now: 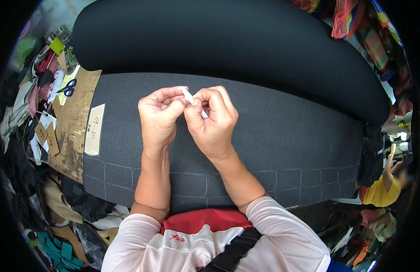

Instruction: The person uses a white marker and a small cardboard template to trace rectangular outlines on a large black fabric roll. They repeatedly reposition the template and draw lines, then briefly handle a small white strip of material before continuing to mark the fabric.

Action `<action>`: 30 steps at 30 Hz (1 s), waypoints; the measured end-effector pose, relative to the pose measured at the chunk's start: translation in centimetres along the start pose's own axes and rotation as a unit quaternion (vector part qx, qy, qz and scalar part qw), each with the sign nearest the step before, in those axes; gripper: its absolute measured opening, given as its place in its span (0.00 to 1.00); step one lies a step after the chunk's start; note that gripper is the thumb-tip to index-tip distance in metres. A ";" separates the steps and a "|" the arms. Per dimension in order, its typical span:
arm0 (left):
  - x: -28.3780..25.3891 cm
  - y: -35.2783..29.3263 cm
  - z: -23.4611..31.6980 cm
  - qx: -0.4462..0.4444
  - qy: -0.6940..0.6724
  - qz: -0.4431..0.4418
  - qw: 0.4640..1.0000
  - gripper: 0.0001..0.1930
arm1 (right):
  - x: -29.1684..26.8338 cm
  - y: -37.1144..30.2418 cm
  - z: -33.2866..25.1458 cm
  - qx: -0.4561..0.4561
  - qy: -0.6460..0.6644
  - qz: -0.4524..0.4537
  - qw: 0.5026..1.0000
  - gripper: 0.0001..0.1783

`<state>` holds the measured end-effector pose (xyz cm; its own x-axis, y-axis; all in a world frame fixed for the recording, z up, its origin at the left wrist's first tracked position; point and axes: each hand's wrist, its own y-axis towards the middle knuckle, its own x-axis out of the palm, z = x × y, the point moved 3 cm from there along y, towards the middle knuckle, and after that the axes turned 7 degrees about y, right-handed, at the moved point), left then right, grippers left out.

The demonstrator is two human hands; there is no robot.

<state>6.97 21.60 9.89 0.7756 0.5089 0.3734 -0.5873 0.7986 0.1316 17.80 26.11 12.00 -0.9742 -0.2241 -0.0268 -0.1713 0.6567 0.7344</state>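
Both my hands meet over a dark grey fabric (287,136) spread on the table. My right hand (214,115) is closed round a small white stick with a tapered tip (187,95); its other end shows below the fingers. My left hand (157,118) is closed, thumb and fingertips pinching at the tapered end. The fingers hide most of the stick, so its exact kind cannot be told. Pale lines in rows of rounded boxes run along the fabric's near edge. A cream pattern card (95,129) lies flat on the fabric's left end.
A large black fabric roll (219,36) lies across the far side. On the wooden table (71,149) at left are blue-handled scissors (70,87), papers and brown card pieces (46,137). Cloth scraps (60,249) pile up at lower left. A person in yellow (382,191) is at far right.
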 end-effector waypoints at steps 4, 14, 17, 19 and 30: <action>-0.1 0.0 -0.3 -0.026 -0.030 -0.011 0.999 0.09 | 0.1 -0.1 0.5 0.015 0.009 -0.007 1.000 0.03; -0.8 0.7 -0.3 -0.028 -0.023 -0.104 0.994 0.10 | 0.7 -0.6 2.9 0.250 0.279 -0.034 0.927 0.06; -1.0 0.6 -0.1 0.003 0.036 -0.085 0.996 0.09 | 1.0 -0.4 2.6 0.219 0.289 -0.035 0.931 0.06; -1.1 0.5 0.1 0.011 0.075 -0.089 0.993 0.08 | 1.1 -0.3 2.6 0.205 0.281 -0.049 0.936 0.08; -0.7 0.1 0.6 -0.021 0.196 -0.101 0.975 0.07 | 0.5 -0.4 3.2 0.385 0.433 -0.115 0.807 0.10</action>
<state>6.26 21.13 10.25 0.9085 0.4162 -0.0369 -0.4089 0.9039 0.1255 16.91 28.02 9.56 -0.4932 -0.6034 0.6266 -0.6976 0.7047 0.1296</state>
